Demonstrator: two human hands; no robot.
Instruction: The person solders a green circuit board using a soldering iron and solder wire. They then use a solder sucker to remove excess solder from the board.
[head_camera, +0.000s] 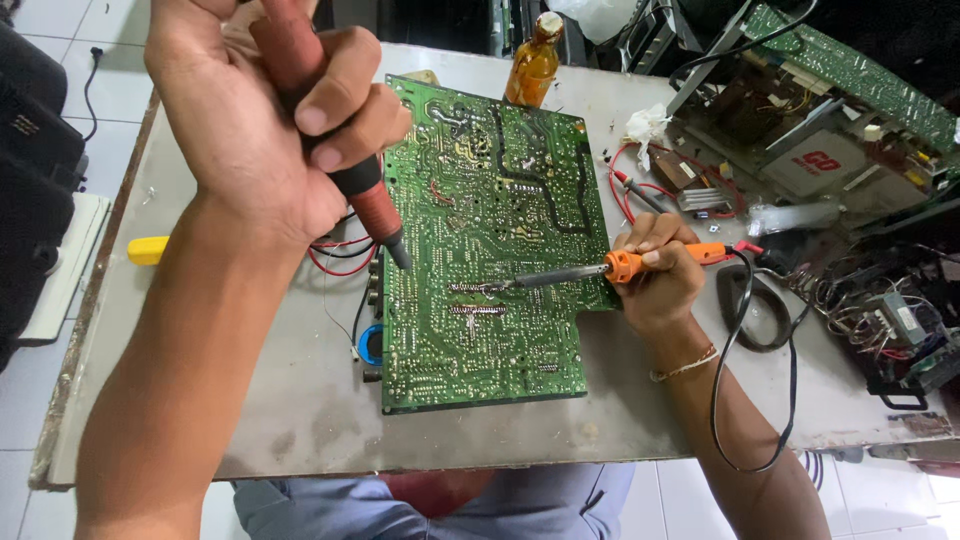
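- Right hand (655, 275) grip: fingers pinched tight around the orange handle of a soldering iron (600, 268), pen-style.
- Left hand (265, 110) grip: fist closed around a red-and-black desoldering pump (345, 150), thumb end up near the top edge of the frame.
- Soldering iron long axis runs almost level across the view, metal tip pointing toward the person's left, tip resting on a row of solder joints near the middle of the green circuit board (485, 250).
- Pump axis slants steeply, dark nozzle pointing down and toward the board's left edge; nozzle sits just above that edge, contact hard to tell.
- Board lies flat, solder side up, in the middle of the grey table (300, 420), long axis running away from the person.
- Black cord (760, 400) loops from the iron's handle past the right wrist and off the table's near edge.
- Amber bottle (533, 60) stands upright behind the board.
- Yellow object (147, 250) is half hidden behind the left forearm.
- Pump's top is cut off by the frame; parts under the board are hidden except red wires and a blue ring at its left edge.
- Opened electronics chassis (820, 130) at the far right, details cluttered.
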